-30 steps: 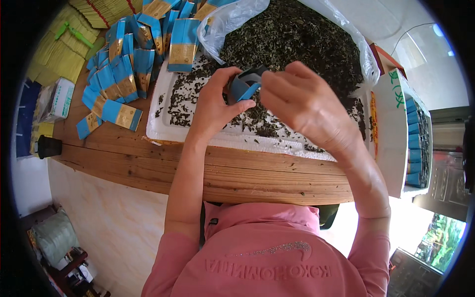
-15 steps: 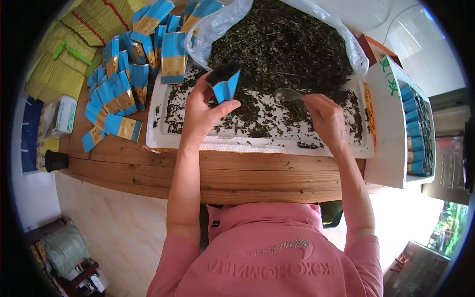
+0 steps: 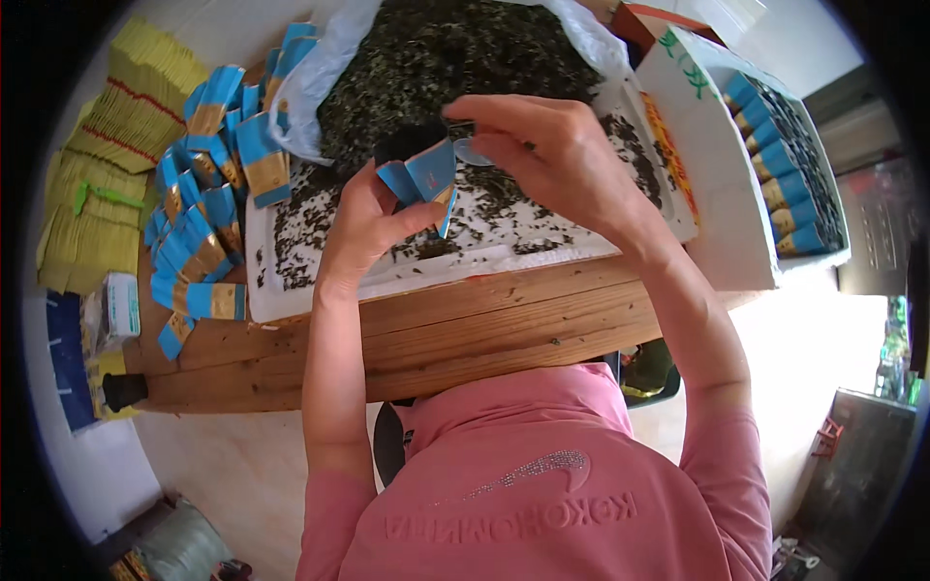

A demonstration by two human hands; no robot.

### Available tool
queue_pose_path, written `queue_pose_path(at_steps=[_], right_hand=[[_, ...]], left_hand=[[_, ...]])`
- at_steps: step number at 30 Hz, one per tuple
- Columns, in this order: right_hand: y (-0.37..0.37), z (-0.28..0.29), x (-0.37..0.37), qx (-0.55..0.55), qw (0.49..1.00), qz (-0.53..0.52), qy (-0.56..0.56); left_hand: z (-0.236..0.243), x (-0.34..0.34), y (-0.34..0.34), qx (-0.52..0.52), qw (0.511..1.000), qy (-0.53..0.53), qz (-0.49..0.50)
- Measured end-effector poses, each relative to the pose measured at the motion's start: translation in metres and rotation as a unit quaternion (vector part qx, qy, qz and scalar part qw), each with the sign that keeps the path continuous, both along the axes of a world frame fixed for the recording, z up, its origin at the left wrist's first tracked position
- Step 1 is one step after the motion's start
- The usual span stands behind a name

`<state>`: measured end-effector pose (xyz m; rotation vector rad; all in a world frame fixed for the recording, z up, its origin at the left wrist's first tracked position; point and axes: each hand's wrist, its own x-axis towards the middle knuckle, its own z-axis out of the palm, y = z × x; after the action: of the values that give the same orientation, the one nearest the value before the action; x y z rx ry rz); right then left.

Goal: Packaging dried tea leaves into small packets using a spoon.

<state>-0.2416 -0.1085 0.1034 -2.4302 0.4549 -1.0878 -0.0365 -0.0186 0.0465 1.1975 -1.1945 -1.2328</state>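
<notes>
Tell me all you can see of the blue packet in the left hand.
The packet is blue with gold lower down, and looks like creased, coated paper or foil. Its mouth gapes open, dark inside; whether that is lining or contents is unclear. It tilts in the left hand, thumb against its front, above the white tray.

A wooden table (image 3: 504, 324) with plain grain runs across the room above a pale floor (image 3: 242, 455). Strong light washes out the floor at right, where green foliage (image 3: 895, 356) shows near a dark panel (image 3: 857, 460); a pale wall (image 3: 799, 48) rises at upper right.
</notes>
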Motion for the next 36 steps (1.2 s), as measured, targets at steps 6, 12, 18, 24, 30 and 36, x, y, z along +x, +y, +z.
queue_pose_path(at_steps=[6, 12, 18, 24, 30, 36], right_hand=[[-0.003, -0.004, -0.016, -0.07, 0.996, -0.006, 0.05], [0.002, -0.003, -0.04, -0.121, 0.986, -0.053, 0.105], [0.0, 0.021, -0.088, -0.072, 0.99, -0.108, 0.059], [-0.022, 0.077, -0.208, -0.02, 0.936, -0.347, 0.056], [-0.042, 0.079, -0.329, 0.047, 0.834, -0.538, 0.111], [-0.061, 0.042, -0.371, 0.069, 0.758, -0.617, 0.2]], left_hand=[[-0.002, -0.026, -0.014, -0.017, 0.998, -0.034, -0.052], [0.0, -0.048, -0.027, -0.047, 0.994, -0.075, -0.069], [-0.008, -0.066, -0.043, -0.11, 0.987, -0.101, -0.061], [-0.013, -0.057, -0.041, -0.119, 0.992, -0.009, -0.046], [-0.023, -0.049, -0.042, -0.116, 0.993, -0.022, -0.014], [-0.025, -0.048, -0.042, -0.098, 0.994, -0.049, -0.007]])
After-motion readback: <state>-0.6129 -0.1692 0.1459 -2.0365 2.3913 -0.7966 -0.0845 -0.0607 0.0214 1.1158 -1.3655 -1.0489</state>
